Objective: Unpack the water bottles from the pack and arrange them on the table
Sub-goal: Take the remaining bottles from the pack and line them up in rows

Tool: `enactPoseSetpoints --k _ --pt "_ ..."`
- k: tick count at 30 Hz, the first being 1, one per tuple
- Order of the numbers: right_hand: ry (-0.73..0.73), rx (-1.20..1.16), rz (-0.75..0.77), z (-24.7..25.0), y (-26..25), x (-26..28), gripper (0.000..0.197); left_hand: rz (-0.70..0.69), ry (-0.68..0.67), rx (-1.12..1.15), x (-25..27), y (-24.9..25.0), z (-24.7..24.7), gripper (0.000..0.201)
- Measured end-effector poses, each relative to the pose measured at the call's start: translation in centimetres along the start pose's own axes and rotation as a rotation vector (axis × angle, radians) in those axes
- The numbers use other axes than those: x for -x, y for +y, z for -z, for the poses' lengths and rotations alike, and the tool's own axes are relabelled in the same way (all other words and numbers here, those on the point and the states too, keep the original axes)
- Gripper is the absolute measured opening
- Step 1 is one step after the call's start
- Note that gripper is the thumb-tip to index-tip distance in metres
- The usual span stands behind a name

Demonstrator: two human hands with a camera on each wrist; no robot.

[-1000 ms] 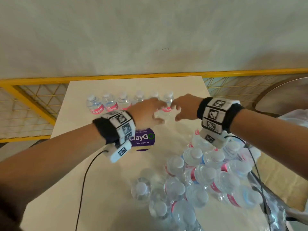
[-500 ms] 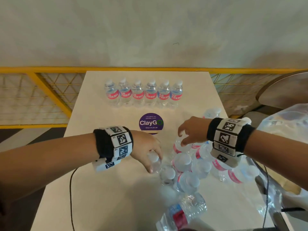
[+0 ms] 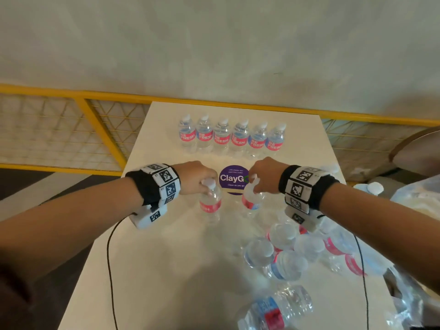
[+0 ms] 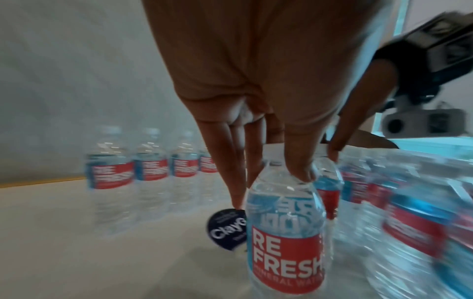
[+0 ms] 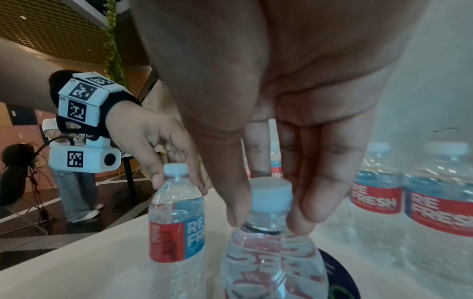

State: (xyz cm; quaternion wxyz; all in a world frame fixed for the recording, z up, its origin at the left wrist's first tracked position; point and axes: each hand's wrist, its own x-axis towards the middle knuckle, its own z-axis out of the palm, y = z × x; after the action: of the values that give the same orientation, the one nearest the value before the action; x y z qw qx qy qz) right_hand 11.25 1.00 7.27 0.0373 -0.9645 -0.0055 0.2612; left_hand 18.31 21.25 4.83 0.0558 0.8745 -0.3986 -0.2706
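Each hand holds a clear water bottle with a red and blue label by its neck, above the white table [image 3: 147, 270] beside the purple sticker [image 3: 232, 178]. My left hand [image 3: 198, 181] pinches the left bottle [image 3: 210, 203] [image 4: 285, 232] just under its white cap. My right hand [image 3: 263, 176] pinches the right bottle [image 3: 252, 201] [image 5: 274, 257] the same way, fingertips [image 5: 305, 214] around the neck. A row of several upright bottles [image 3: 232, 136] stands at the table's far edge. A loose cluster of bottles [image 3: 285, 253] stands near right, by the torn plastic wrap [image 3: 409, 303].
One bottle [image 3: 276, 308] lies on its side at the near edge. A yellow mesh railing [image 3: 102, 129] runs behind and left of the table. A black cable [image 3: 110, 270] trails from the left wrist across the table. A person [image 5: 74, 192] stands in the background.
Both hands left the far row, dropped to the near cluster, each took a bottle by the neck, and now carry them forward to the sticker.
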Motion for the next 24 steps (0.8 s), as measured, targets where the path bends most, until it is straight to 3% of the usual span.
enactPoseSetpoints --k 11,18,24 --pt "0.109 0.023 0.113 3.9 -5.7 -8.2 0.037 0.294 0.215 0.038 -1.4 -6.7 3.0 0.035" --pt "0.165 0.031 0.108 3.2 -6.4 -11.7 0.035 0.339 0.254 0.059 -2.5 -8.6 4.1 0.037" --pt "0.161 -0.019 -0.020 3.1 -6.2 -12.5 0.052 0.328 0.239 0.044 -3.2 -9.0 4.4 0.048"
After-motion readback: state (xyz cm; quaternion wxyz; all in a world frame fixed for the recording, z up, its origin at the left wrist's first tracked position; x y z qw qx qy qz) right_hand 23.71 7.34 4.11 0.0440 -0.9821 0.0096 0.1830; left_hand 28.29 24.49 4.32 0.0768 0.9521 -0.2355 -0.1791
